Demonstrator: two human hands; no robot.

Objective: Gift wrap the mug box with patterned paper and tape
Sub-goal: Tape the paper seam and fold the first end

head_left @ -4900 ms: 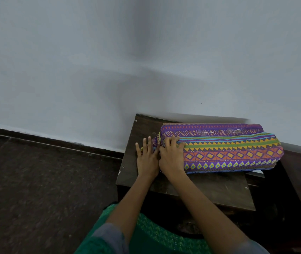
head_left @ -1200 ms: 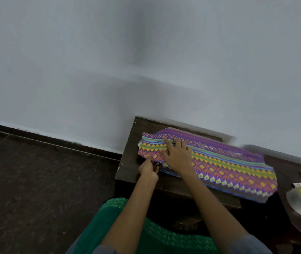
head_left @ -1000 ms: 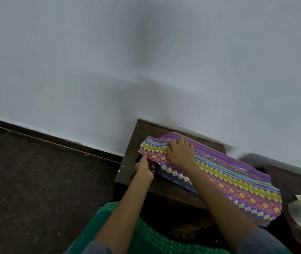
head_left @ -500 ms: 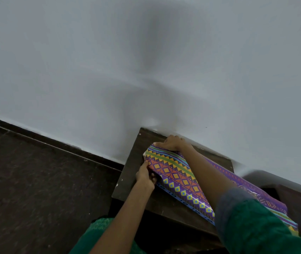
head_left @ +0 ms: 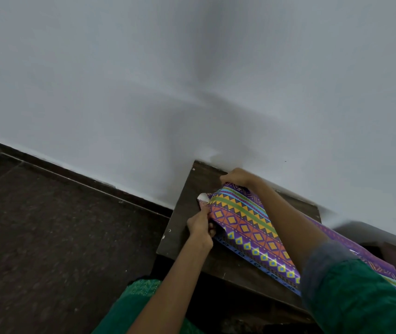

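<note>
Now the work has shifted to the left end of the parcel. A few seconds ago it lay square along the wall with both hands pressed flat on that end; since then it has been swung round, so it lies slantwise across the dark table, its left end near the table's far left corner and its right end running off toward the lower right, partly hidden behind the right arm. The left hand has curled its fingers and pinches the near corner of the open paper end, where a second ago it only rested beside the edge. The right hand, which lay spread on top of the paper, has reached over to the far side by the wall and grips the far corner there; its fingertips are hidden behind the paper. A small white patch shows at the very tip, most likely the paper's unprinted underside. The box itself is covered and cannot be seen. This suggests the long seam is done and the end flaps are being folded in; that end is not yet closed, and no tape is in view now.
</note>
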